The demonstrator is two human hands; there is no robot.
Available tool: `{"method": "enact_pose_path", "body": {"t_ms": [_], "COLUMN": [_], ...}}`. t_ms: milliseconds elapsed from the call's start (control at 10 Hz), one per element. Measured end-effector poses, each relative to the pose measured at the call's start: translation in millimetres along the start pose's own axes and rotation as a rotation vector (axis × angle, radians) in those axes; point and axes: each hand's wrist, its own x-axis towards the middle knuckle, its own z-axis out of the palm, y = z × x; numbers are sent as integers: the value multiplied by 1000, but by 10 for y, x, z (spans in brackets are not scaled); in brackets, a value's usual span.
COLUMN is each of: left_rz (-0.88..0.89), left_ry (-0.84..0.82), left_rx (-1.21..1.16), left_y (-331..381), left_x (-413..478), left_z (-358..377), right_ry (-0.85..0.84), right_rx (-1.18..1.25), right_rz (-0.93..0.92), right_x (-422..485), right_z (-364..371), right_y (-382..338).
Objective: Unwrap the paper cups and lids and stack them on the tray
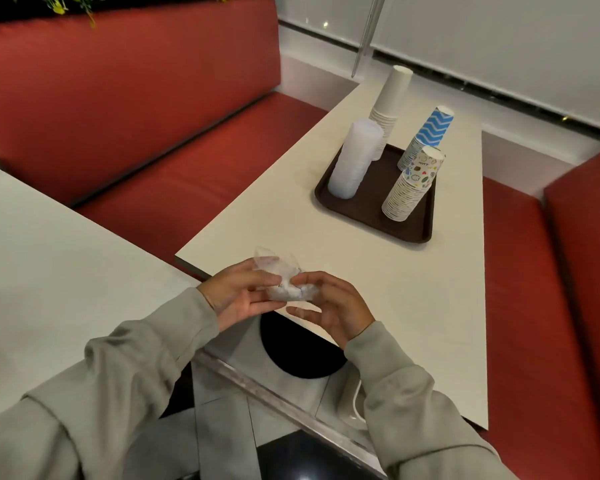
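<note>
Clear plastic wrapper [281, 282] was pinched between left hand [238, 294] and right hand [331, 306] at 6 o'clock. Cups [411, 188] and lids [355, 161] stood stacked on tray [371, 202] at 1 o'clock. My call was to ball it tight and keep it off the tray.

three cup stacks [390, 105] [426, 136] [413, 185], one lid stack [355, 157], one tray [371, 206], one wrapper [281, 278]

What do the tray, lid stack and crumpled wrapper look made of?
tray: likely moulded plastic, dark brown, matte, raised rim.
lid stack: translucent frosted plastic, the stacked edges showing as fine ribs.
wrapper: thin clear plastic film, crinkled and see-through.
</note>
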Motion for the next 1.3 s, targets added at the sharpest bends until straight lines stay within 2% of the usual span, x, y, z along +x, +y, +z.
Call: {"method": "enact_pose_path", "body": {"t_ms": [100,200,400,600,700,900,1000,1100,1200,1300], "left_rz": [-2,-90,-245,-378,-407,-299,-226,-176,-125,-92], "left_ry": [101,150,222,287,269,215,196,154,100,124], "left_rx": [157,233,320,363,421,553,597,630,673,703], "left_y": [-139,-361,-921,-1649,-2092,-2697,-2936,-3040,-3274,-3399], "left_x": [-42,-106,-133,182,460,1127,1436,1633,1824,1897], "left_z": [-82,-224,-331,-356,-319,-306,-343,-402,-509,-602], "right_ry": [59,92,199,457,596,1057,1208,1193,1077,970], "right_rx": [-174,-230,-182,8,80,121,-311,-740,-885,-1028], "right_rz": [85,141,210,329,362,268,323,452,506,579], "right_x": [-76,-167,-379,-626,-726,-630,-486,-320,-183,-168], "right_z": [16,19,-120,-520,-852,-1910,-2471,-2921,-3393,-3560], "right_y": [140,386,997,1744,2074,2553,2784,2916,3187,3287]}}
